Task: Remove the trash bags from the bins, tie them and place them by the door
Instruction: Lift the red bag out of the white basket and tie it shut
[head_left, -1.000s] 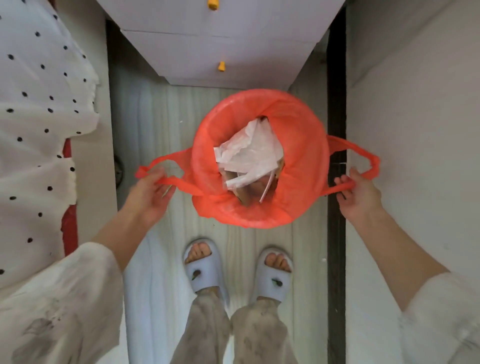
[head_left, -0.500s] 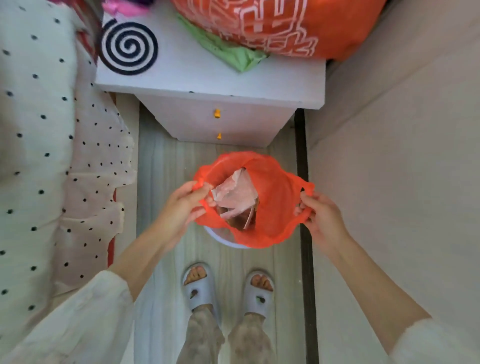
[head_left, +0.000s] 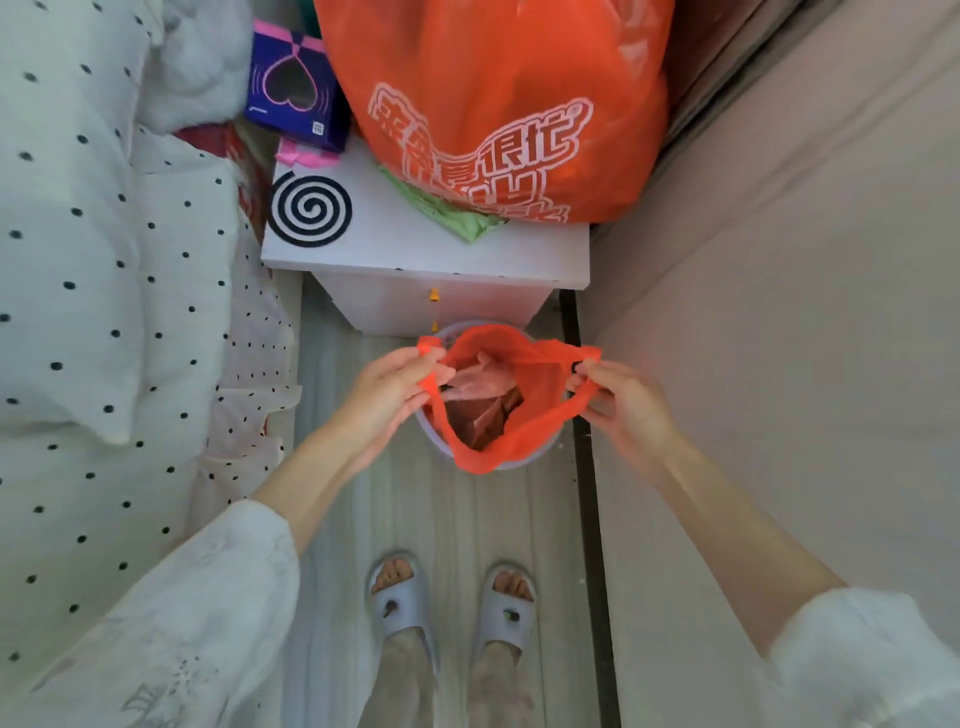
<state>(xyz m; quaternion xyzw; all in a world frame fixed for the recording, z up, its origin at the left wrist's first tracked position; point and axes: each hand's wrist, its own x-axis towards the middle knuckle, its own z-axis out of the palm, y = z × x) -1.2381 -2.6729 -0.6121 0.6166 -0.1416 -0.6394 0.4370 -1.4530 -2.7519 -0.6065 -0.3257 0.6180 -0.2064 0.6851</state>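
Observation:
An orange trash bag (head_left: 524, 436) hangs open above a small pale bin (head_left: 457, 328) on the floor, with crumpled paper (head_left: 480, 389) inside it. My left hand (head_left: 392, 387) pinches the bag's left handle and my right hand (head_left: 618, 402) pinches the right handle. The bag's mouth is stretched between them. Most of the bin is hidden under the bag; only its rim shows behind and below.
A white nightstand (head_left: 415, 249) stands just beyond the bin, carrying a large orange shopping bag (head_left: 498, 104), a mosquito coil (head_left: 310, 209) and a purple box (head_left: 293, 85). A dotted quilt (head_left: 93, 291) lies left, a wall (head_left: 779, 312) right. My slippered feet (head_left: 452, 597) stand on the narrow wooden floor.
My view rose and pulled back, bringing the nightstand top into sight. My hands lifted the bag off the bin's rim and gathered its handles closer together.

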